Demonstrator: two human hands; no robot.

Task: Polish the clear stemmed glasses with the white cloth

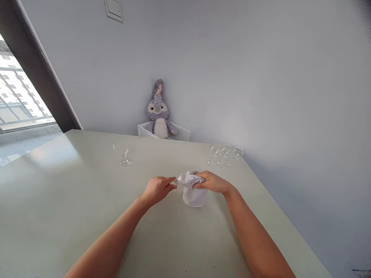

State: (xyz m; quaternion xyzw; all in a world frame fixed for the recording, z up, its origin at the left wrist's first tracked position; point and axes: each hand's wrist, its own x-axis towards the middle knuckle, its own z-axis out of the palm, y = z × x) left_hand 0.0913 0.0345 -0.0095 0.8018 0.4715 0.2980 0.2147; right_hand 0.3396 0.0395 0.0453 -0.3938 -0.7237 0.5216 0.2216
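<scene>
My left hand [160, 189] pinches the stem end of a glass goblet [182, 180], which lies tilted sideways above the table. Around the bowl of that goblet, my right hand [212, 182] grips a white cloth [195, 197], whose loose part hangs down below the fingers. The cloth hides much of the bowl, and the fingers cover part of the foot. A clear stemmed glass [125, 157] stands farther off to the left. Beyond my right hand, several more stemmed glasses [224, 153] stand in a group near the table's far right corner.
The pale table [79, 204] spreads beneath both arms, its right edge close to the grey-white wall [281, 97]. Behind the far edge, a purple plush rabbit [160, 118] sits in a white perforated basket [183, 133]. A window [18, 84] is at the left.
</scene>
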